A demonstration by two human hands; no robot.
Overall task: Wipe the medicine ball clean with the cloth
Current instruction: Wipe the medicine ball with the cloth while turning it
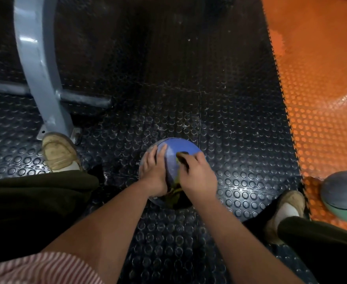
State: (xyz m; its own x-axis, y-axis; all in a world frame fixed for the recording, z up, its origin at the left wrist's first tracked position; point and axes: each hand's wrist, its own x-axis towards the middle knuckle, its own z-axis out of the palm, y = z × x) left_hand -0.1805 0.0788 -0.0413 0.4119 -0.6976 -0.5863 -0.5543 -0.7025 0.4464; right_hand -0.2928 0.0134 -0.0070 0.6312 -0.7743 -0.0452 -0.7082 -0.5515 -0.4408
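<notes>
A blue and grey medicine ball (178, 148) sits on the black studded floor mat between my feet. My left hand (155, 171) lies on its left side with the fingers spread flat on the surface. My right hand (199, 175) presses a dark olive cloth (183, 160) onto the top right of the ball, fingers curled round the cloth. More of the cloth (173, 193) hangs down the near side of the ball between my wrists.
A grey metal machine frame (39, 74) stands at the left, its foot beside my left shoe (59, 152). An orange studded mat (320, 89) covers the right, with a second grey and green ball (345, 195) on it near my right shoe (287, 210).
</notes>
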